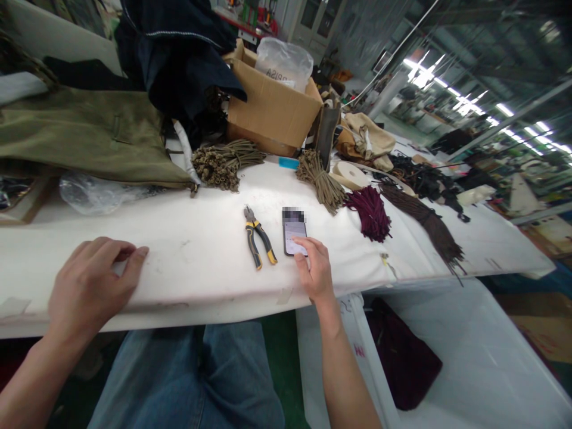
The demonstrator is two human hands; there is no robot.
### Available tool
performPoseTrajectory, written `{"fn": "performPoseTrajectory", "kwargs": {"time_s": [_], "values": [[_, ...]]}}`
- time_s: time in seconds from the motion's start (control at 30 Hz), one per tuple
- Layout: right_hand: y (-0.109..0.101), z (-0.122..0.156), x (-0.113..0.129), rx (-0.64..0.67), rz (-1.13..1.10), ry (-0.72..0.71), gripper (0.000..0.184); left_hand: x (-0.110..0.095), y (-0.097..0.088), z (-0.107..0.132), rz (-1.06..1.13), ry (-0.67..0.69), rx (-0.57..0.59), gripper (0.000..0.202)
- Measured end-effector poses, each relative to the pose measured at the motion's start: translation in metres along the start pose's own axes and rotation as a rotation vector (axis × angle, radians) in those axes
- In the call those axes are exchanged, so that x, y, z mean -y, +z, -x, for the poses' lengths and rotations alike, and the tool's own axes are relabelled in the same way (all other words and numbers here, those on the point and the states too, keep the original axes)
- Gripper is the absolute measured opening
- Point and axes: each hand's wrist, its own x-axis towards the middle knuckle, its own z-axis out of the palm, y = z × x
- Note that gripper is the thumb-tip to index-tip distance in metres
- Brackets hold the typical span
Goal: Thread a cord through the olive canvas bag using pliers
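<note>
Right hand (315, 268) hovers low over the bottom of a smartphone (292, 229), one finger at the lit screen, the thumb apart, clamped on nothing; the phone lies flat on the white-covered table (201, 238), probably so that it can be tapped without lifting. The left hand (92, 283) rests near the table's front edge, fingers loosely curled, no object visible in it, likely just steadying the arm. Diagonal pliers (259, 237) lie just beside the phone, handles toward the person, which would suit an easy grasp. Beyond, two olive cord bundles (227, 162), a maroon cord bundle (370, 214) and dark brown cords (424, 223) crowd the far and right sides, while a cardboard box (268, 107) and an olive garment (84, 131) block the back. Below the edge, a white bin (482, 357) holds dark maroon fabric (402, 363).
</note>
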Motion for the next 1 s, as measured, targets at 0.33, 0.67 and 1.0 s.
{"fn": "performPoseTrajectory", "kwargs": {"time_s": [0.33,0.67,1.0], "values": [[0.0003,-0.0015,-0.0002,0.044,0.01,-0.027,0.034,0.0012,0.0002,0.0016,-0.007,-0.011,0.001,0.025],[0.0,0.0,-0.0006,0.005,-0.011,-0.006,0.035,-0.0002,0.0001,0.0006,-0.008,-0.013,-0.003,0.025],[-0.0001,-0.0008,0.0006,0.013,0.013,-0.017,0.036,0.0017,0.0002,0.0015,-0.01,0.011,-0.012,0.024]]}}
